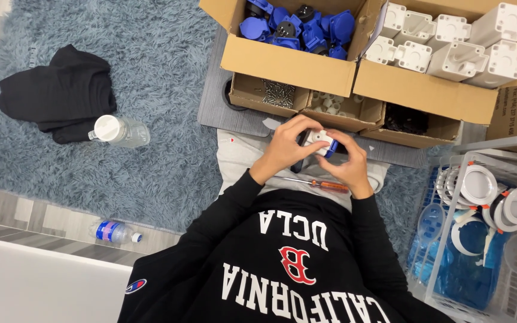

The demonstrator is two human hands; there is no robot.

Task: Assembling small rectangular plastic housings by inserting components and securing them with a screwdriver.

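Item: small white and blue plastic part (322,143), held over the person's lap, just in front of the row of small cardboard trays. It sits between the two hands, pressed in from both sides; its white face is up and a blue edge shows at its lower right.

Left hand (285,146): fingers curled over the part's left and upper side, grasping it.

Right hand (349,164): fingers closed round the part's right side, thumb against the blue edge, grasping it too. The hands touch one another around the part.

Below the hands: a screwdriver (318,183) with an orange handle lies across the lap, untouched, just under the right wrist.

Beyond the hands, on a grey mat (216,98): a tray of metal screws (277,93), a tray of small white pieces (330,103), a tray of dark pieces (406,118).

Behind those: an open cardboard box of blue parts (297,27) and, beside it, a box of white housings (456,42).

Right of the person: a white wire basket (510,293) with white rings (480,185) and blue plastic wrap.

Left, on a blue-grey shaggy rug (151,66): a folded black garment (58,93), a clear bottle with a white cap (119,130) just beside it. A second bottle (115,232) lies on the wooden floor, well apart from the hands.
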